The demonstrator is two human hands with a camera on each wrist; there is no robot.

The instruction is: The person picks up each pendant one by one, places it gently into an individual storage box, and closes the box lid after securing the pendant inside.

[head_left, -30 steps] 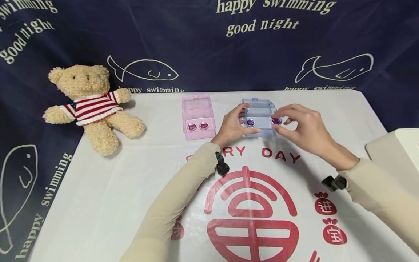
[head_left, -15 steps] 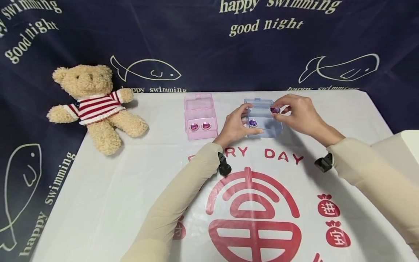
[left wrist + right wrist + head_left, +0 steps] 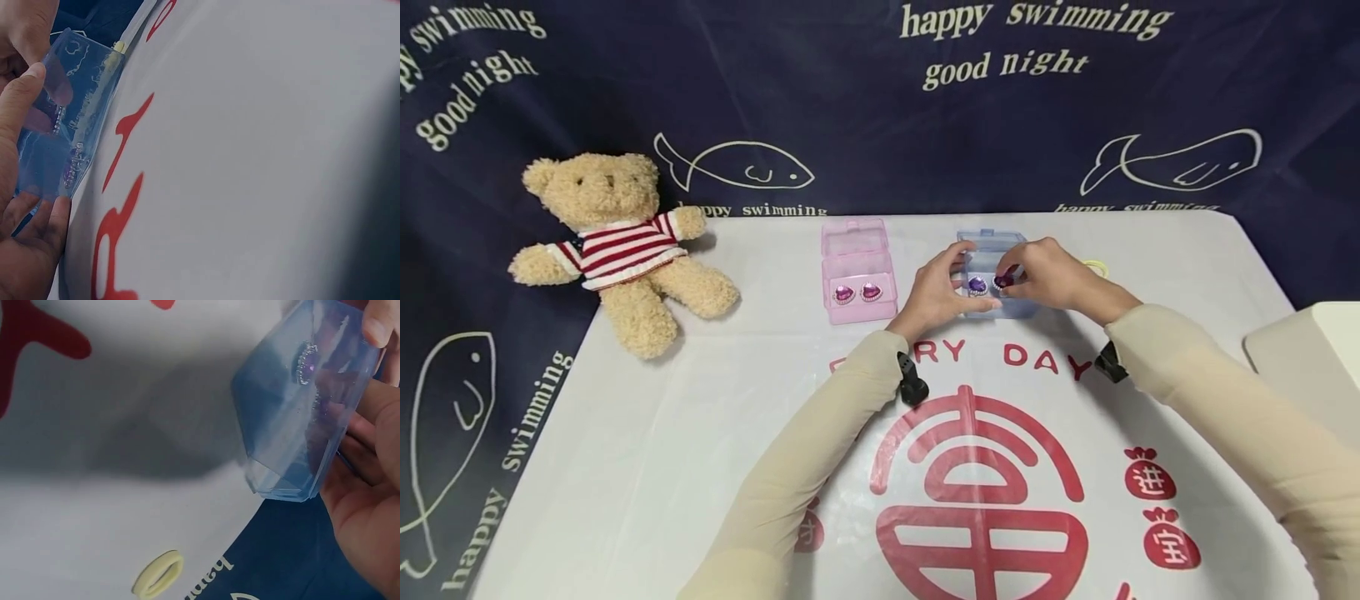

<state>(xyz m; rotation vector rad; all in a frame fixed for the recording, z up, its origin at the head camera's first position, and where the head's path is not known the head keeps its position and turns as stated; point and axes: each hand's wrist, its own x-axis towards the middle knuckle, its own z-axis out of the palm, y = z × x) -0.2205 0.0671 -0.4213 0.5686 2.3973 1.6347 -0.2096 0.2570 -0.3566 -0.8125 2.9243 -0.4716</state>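
My left hand point(image 3: 934, 290) grips the clear blue plastic box point(image 3: 988, 238) by its left side, the thumb along the front and the fingers behind. The box's lid stands open, tipped back. Reaching in from the right, my right hand point(image 3: 1051, 273) pinches a dark purple gem point(image 3: 1003, 282) with a beaded rim, low inside the box. Left of it in the box lies a violet gem point(image 3: 977, 285) with a similar rim. Through the blue wall, the right wrist view shows a beaded gem point(image 3: 306, 362) and the right fingertips. The right fingers partly hide the held gem.
An opened pink box point(image 3: 854, 242) with two magenta heart-shaped gems stands to the left. Farther left sits a teddy bear point(image 3: 625, 250) in a striped sweater. A pale yellow hair tie point(image 3: 159, 574) lies behind my right wrist. A white object point(image 3: 1315, 358) stands at the table's right edge.
My right hand has carried the dark purple gem from the box's right side, up a little, then left and down into the box. My left hand keeps its grip. The hair tie has come into view.
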